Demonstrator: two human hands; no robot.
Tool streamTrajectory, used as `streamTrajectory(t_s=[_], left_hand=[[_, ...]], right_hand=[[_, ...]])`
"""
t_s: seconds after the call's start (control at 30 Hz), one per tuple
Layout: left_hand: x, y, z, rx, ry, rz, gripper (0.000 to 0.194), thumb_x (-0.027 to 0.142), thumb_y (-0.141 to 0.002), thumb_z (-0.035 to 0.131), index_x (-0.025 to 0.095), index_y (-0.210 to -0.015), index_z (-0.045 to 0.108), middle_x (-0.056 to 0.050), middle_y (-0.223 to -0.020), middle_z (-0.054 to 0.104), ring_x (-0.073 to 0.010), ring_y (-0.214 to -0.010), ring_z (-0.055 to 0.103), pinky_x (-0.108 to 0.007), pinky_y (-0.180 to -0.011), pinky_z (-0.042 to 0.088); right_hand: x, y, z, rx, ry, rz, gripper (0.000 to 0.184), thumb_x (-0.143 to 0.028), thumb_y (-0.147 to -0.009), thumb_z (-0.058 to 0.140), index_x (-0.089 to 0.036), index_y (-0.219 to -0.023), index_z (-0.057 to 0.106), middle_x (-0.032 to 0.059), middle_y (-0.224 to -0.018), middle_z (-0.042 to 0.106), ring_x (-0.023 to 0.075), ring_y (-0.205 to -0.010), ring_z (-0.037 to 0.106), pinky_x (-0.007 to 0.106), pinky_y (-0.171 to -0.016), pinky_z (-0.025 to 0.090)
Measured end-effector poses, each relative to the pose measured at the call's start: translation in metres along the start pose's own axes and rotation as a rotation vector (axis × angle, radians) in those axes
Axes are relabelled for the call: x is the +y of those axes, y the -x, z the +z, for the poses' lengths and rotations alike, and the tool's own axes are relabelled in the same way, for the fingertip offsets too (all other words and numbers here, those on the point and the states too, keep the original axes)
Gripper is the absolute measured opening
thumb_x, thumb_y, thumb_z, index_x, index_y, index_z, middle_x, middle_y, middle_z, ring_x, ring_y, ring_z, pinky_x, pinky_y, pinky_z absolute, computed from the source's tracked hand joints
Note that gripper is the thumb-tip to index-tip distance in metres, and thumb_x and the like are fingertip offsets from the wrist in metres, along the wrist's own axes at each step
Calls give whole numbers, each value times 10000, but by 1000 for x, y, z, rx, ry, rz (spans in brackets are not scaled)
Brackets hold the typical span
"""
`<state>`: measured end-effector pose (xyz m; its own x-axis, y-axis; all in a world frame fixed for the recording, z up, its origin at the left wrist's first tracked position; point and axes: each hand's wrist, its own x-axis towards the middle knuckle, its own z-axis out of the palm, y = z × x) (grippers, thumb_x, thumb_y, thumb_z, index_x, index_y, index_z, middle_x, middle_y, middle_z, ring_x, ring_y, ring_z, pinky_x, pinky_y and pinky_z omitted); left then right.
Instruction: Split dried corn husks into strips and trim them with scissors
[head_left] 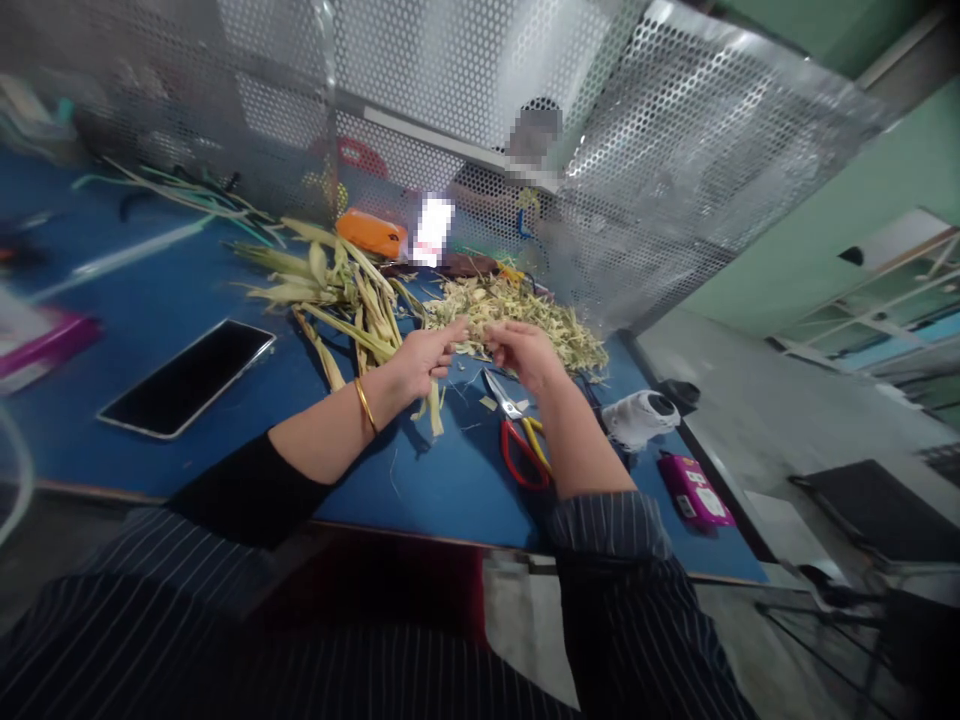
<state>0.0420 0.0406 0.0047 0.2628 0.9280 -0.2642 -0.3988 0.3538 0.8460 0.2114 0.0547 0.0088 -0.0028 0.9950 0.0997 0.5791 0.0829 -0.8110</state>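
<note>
Both the left hand and the right hand are raised over a blue table, fingertips facing each other with a narrow gap between. On each, thumb and forefinger come close together while the other fingers curl inward; from where I stand I can't tell whether anything thin is pinched there. A gold bangle circles the left wrist.

Long, dry yellow-green husks lie in a loose bunch just beyond the left forearm, some of their ends reaching close to that hand. One pale strip shows below the left hand, against the tabletop. Right behind the fingertips spreads a broad heap of fine shreds, and a few loose bits lie nearer the person.

Scissors with one red and one yellow handle rest beside the right forearm, blades pointing away from the person. On that forearm's far side sit a white spool and a purple packet. A dark-screened phone lies flat over on the left. Behind the husks are an orange packet and a bright, blurred-out screen, both before a perforated metal panel.
</note>
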Motion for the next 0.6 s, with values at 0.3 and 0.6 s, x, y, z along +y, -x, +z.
streamTrajectory(t_s=[0.3,0.6], left_hand=[[9,9,7,16,193,-49,196,100,-909,531,88,-765,663,-48,-640,577,-89,-568,545,-222,-551,462],[4,3,4,-136,281,-158,143,130,-905,568,103,-800,662,-25,-615,620,-65,-468,534,-172,-432,394]], right_hand=[[9,28,-42,701,995,-348,330,-182,-931,401,-153,-1145,650,164,-1491,438,338,-1473,208,634,-1130,162],[5,49,10,-43,769,-909,395,-176,-975,378,-298,-1292,578,85,-1351,582,211,-1241,529,439,-1096,334]])
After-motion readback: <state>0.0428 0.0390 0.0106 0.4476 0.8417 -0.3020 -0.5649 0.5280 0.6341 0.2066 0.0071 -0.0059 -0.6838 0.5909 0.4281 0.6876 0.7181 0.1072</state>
